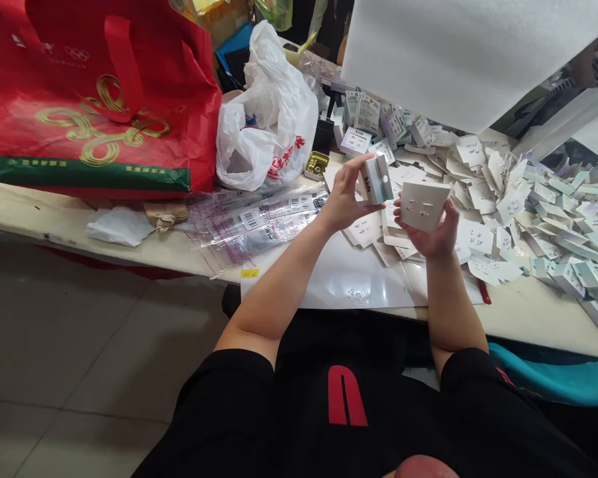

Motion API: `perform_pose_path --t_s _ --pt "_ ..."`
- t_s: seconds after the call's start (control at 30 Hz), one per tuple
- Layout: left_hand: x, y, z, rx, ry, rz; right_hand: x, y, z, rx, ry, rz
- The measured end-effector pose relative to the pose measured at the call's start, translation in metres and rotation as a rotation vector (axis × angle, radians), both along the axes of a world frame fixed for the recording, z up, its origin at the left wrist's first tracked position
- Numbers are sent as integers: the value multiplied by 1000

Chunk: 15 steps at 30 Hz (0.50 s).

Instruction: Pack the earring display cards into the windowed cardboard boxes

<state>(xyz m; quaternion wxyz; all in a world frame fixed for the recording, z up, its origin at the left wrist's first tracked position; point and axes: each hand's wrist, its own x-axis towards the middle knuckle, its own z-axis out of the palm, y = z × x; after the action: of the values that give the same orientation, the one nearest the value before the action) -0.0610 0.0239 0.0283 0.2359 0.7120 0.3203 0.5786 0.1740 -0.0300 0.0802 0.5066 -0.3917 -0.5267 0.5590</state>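
My left hand point(343, 199) is closed on a small white and pale-green box point(377, 180) marked "kids", with fingers along its top and the thumb beneath. Close beside it, my right hand point(439, 232) grips a square white earring card point(423, 206) between thumb and fingers. Several small metallic pieces sit in pairs on that card. The box and the card are held apart, above a spread of similar loose cards point(363, 229). A white sheet point(329, 275) lies on the table under my forearms, with tiny shiny bits on it.
Flat boxes point(573, 219) are heaped at the right, and more boxes point(366, 113) stand at the back. Clear barcoded bags point(259, 216) lie left of my arm. Behind them are a white plastic bag point(269, 113) and a large red bag point(99, 99). A teal chair point(553, 375) is lower right.
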Motion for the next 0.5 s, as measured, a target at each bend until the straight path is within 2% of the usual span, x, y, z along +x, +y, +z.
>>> perform_pose_path --t_s 0.1,0.33,0.5 --pt "-1 6 -7 77 58 37 -5 -6 0 27 -31 -39" --pt "0 7 -14 184 179 -15 -8 -12 3 16 -82 -42" --pt "6 2 -16 132 201 -19 -3 -13 9 13 -54 -51"
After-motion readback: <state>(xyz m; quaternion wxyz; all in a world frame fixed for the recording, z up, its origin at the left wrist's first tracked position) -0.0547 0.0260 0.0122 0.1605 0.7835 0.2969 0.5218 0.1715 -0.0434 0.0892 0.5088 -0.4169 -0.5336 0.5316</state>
